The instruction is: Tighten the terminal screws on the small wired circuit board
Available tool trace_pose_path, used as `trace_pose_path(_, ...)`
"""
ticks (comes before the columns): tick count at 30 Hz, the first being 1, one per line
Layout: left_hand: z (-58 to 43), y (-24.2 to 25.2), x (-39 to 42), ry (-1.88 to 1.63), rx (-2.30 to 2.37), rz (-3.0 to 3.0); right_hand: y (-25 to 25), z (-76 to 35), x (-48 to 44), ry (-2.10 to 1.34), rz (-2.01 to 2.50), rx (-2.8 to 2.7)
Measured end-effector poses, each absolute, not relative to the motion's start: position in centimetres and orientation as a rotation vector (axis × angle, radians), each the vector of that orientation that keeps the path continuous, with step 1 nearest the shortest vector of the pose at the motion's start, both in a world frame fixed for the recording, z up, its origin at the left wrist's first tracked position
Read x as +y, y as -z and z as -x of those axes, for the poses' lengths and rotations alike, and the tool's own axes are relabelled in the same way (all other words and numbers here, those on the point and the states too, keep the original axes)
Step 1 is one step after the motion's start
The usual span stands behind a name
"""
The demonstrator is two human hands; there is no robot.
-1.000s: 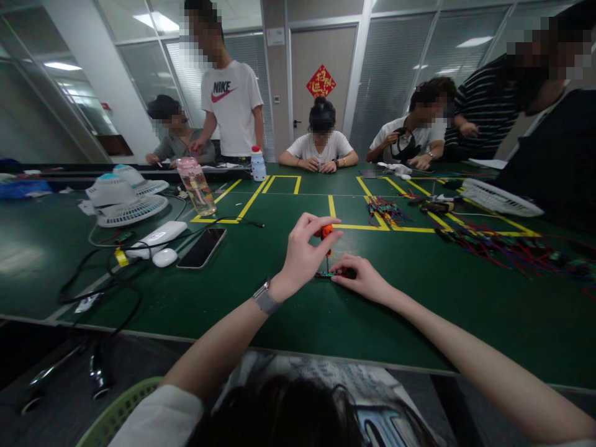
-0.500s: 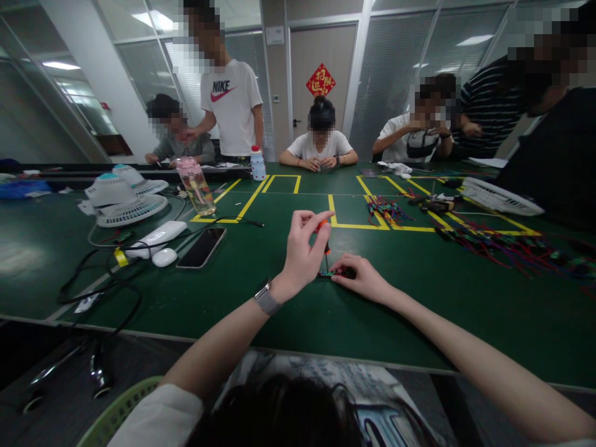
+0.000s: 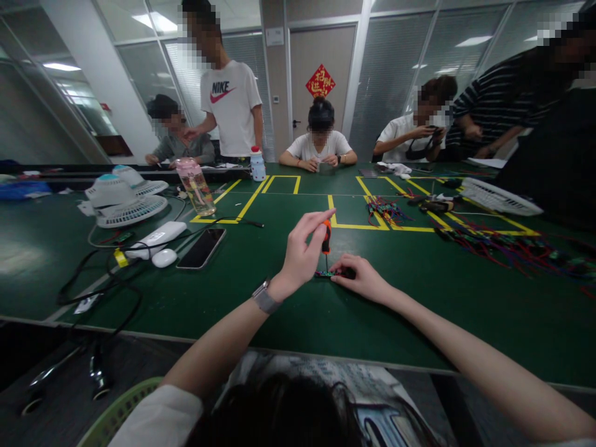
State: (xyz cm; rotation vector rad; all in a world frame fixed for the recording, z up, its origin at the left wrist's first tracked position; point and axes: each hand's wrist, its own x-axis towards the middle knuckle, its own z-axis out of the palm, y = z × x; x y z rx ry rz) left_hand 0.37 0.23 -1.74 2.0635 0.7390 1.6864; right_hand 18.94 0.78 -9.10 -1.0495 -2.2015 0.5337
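Grip of the left hand [image 3: 300, 256], head view: grasping the screwdriver [image 3: 326, 241], index finger laid over the top of the handle, thumb along its near side. The shaft stands upright, its tip meeting the board [image 3: 321, 274] on the worktop [image 3: 307, 329], near the middle. The grip of the right hand [image 3: 362, 280] pinches the board's right end; a dark part beneath those fingers is too covered to identify.

Change: one second ago, the left thumb and index finger reach forward around the orange handle; now the thumb is drawn back and more of the handle shows. The screwdriver remains upright, and the right hand and board keep their places. This is judged to be a twist of the handle, with the board steadied and the tip kept in position. Whether a screw lies under the tip cannot be told.

Containers: the pink-lidded bottle [image 3: 195, 189], left of centre, is transparent and holds a pale yellowish liquid. The blue bottle [image 3: 257, 167], red-capped and farther back, conceals its contents. The green basket [image 3: 118, 406], below the worktop's edge at lower left, shows its rim and perforated wall; its inside is mostly out of sight.
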Motion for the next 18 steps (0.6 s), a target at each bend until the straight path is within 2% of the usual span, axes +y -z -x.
trace_pose_path(18, -0.46, 1.84, 0.25, -1.651, 0.711, -2.05, 8.76, -18.94, 0.68, -0.558, 1.057, -2.2)
